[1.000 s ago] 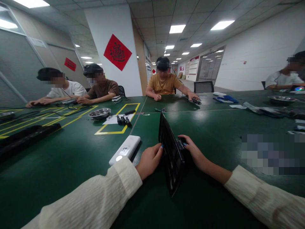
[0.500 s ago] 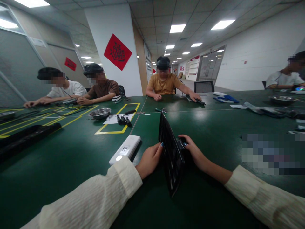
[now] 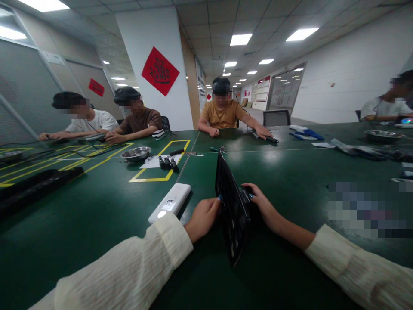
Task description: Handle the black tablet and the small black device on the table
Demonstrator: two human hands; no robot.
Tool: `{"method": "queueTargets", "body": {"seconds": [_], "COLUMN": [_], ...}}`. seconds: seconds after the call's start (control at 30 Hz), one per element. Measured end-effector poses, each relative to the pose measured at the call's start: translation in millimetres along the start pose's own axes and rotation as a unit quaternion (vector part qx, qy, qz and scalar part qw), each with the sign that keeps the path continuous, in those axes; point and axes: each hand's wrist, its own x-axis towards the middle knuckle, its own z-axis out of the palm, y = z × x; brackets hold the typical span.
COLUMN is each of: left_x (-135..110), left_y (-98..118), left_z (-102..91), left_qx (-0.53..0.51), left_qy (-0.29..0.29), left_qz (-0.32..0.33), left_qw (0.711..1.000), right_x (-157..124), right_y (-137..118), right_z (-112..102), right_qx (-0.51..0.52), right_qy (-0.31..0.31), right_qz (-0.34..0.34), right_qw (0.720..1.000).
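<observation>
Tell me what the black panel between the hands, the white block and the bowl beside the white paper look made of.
Black panel: probably plastic, perhaps partly glass, glossy; light streaks its dark face.
White block: likely plastic, smooth with a soft sheen; rounded edges, even colour.
Bowl: most likely polished steel; silvery, with bright reflections.

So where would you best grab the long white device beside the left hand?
Probably by the long edges of the white device, near its far end, coming from above: it's a narrow block lying flat, and the left sleeve hides part of the near end.
</observation>
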Motion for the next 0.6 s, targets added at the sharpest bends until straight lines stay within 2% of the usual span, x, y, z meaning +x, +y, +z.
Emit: {"method": "queueTargets", "body": {"seconds": [0.33, 0.6], "left_x": [1.1, -1.8], "left_y": [-3.2, 0.1], "left_z": [2.3, -1.6], "left_qx": [0.017, 0.026], "left_qy": [0.000, -0.009], "left_qz": [-0.032, -0.019], "left_qw": [0.999, 0.999], "right_x": [-0.6, -0.2], "right_y": [0.5, 1.3], "right_z": [0.0, -0.5], "right_qx": [0.010, 0.010], "right_qy": [0.001, -0.008], "right_qz": [0.006, 0.005], "right_qw": [1.000, 1.000]}}
